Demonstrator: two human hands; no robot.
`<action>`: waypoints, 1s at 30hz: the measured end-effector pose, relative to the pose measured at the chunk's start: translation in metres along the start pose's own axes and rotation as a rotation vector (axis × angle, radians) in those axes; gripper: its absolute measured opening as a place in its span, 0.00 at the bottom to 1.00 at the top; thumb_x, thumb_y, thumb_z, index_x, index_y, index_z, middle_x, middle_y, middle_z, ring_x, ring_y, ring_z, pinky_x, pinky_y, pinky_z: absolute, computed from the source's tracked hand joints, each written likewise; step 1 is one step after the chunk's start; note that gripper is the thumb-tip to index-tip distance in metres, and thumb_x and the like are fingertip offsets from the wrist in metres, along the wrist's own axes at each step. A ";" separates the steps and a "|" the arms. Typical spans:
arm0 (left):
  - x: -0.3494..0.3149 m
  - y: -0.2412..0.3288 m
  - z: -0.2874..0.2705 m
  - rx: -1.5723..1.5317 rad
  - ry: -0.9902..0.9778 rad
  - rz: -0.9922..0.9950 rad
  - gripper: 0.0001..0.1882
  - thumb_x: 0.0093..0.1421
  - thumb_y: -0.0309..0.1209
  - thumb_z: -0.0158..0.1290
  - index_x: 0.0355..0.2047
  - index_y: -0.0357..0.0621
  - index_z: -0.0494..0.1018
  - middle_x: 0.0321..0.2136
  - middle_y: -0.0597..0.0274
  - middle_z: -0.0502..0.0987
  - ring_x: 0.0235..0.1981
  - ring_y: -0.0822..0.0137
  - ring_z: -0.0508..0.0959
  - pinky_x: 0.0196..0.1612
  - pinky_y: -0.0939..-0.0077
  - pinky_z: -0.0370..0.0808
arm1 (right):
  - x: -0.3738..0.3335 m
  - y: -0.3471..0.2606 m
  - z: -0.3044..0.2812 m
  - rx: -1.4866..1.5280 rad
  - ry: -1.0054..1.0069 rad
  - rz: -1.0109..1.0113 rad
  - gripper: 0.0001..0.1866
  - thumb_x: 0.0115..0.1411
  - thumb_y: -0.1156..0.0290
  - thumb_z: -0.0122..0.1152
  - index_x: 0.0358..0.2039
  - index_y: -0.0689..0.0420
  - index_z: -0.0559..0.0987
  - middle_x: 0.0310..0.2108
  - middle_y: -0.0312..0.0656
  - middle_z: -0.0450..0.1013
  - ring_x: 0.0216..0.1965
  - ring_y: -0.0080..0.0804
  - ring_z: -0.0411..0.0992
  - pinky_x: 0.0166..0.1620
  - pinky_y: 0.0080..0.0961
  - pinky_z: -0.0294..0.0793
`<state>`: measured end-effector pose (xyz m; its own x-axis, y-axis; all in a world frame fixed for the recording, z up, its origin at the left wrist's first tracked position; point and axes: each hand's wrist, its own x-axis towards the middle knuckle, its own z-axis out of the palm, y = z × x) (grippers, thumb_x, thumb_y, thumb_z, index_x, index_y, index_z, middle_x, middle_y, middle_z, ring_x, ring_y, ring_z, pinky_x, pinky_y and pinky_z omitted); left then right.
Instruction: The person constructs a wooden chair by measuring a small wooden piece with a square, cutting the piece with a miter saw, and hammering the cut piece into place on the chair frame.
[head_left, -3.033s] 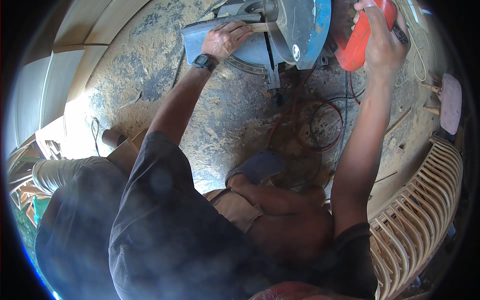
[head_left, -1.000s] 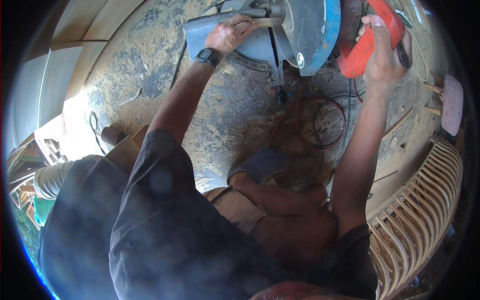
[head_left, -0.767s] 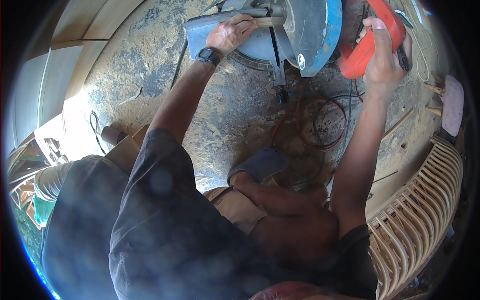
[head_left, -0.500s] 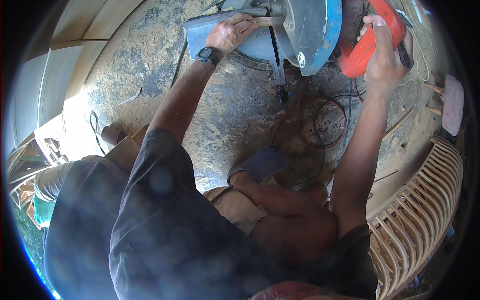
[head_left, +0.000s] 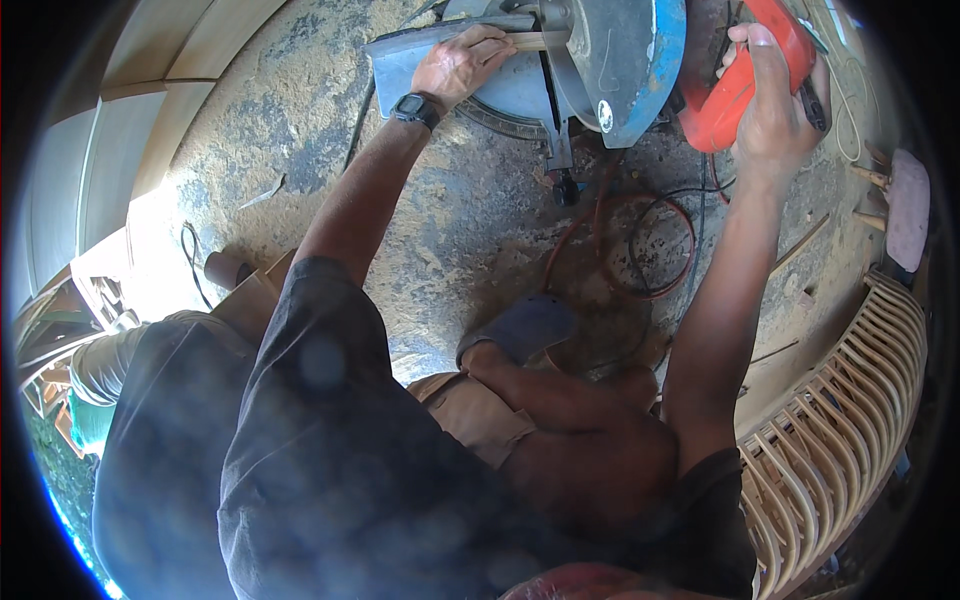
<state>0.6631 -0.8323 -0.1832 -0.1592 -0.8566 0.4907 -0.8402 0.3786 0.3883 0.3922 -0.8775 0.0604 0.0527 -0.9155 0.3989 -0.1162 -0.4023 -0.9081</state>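
A miter saw with a blue blade guard (head_left: 655,75) stands on the floor at the top of the view. My right hand (head_left: 775,100) is wrapped round its red handle (head_left: 722,108), thumb along the top. My left hand (head_left: 462,66), with a watch (head_left: 414,110) on the wrist, grips a thin wooden strip (head_left: 540,41) against the saw's metal fence (head_left: 400,45). The strip reaches right to the blade (head_left: 570,85), over the slot in the grey saw table (head_left: 515,92). The guard hides the strip's far end.
An orange hose (head_left: 690,245) and dark cables lie coiled on the stained concrete floor (head_left: 400,250). Curved wooden pieces (head_left: 840,430) stand in a long row at the lower right. Pale panels (head_left: 110,150) lean at the left. My foot in a sandal (head_left: 520,328) rests below the saw.
The red handle and my right hand have shifted very slightly. My left hand stays in place on the wooden strip.
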 end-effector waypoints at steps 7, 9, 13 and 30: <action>-0.001 0.000 0.000 -0.034 -0.001 -0.017 0.09 0.64 0.38 0.61 0.43 0.56 0.85 0.46 0.74 0.82 0.41 0.65 0.85 0.45 0.69 0.85 | -0.002 0.005 -0.002 -0.012 -0.018 -0.021 0.07 0.64 0.75 0.62 0.40 0.65 0.78 0.33 0.46 0.80 0.26 0.29 0.76 0.30 0.28 0.77; -0.001 -0.002 -0.001 -0.027 0.004 -0.006 0.09 0.65 0.38 0.61 0.43 0.56 0.85 0.46 0.74 0.82 0.41 0.65 0.85 0.44 0.69 0.85 | -0.003 0.005 -0.002 -0.004 -0.025 -0.016 0.07 0.64 0.75 0.62 0.40 0.65 0.78 0.33 0.46 0.80 0.26 0.28 0.76 0.30 0.28 0.77; -0.001 -0.001 0.000 0.000 0.006 0.006 0.09 0.65 0.39 0.61 0.43 0.56 0.85 0.46 0.74 0.82 0.40 0.65 0.85 0.44 0.69 0.85 | -0.004 0.005 -0.002 -0.042 -0.021 -0.030 0.07 0.64 0.73 0.62 0.38 0.65 0.80 0.31 0.45 0.79 0.26 0.28 0.75 0.31 0.26 0.76; 0.000 -0.002 0.001 -0.027 0.013 0.020 0.09 0.64 0.38 0.62 0.42 0.56 0.85 0.46 0.74 0.82 0.40 0.65 0.85 0.43 0.69 0.85 | -0.015 -0.003 0.001 -0.050 -0.027 -0.062 0.06 0.69 0.71 0.59 0.41 0.60 0.79 0.31 0.35 0.76 0.30 0.21 0.72 0.35 0.19 0.71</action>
<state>0.6642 -0.8332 -0.1850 -0.1693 -0.8440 0.5089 -0.8224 0.4055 0.3989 0.3928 -0.8622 0.0572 0.0882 -0.8888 0.4496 -0.1614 -0.4582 -0.8741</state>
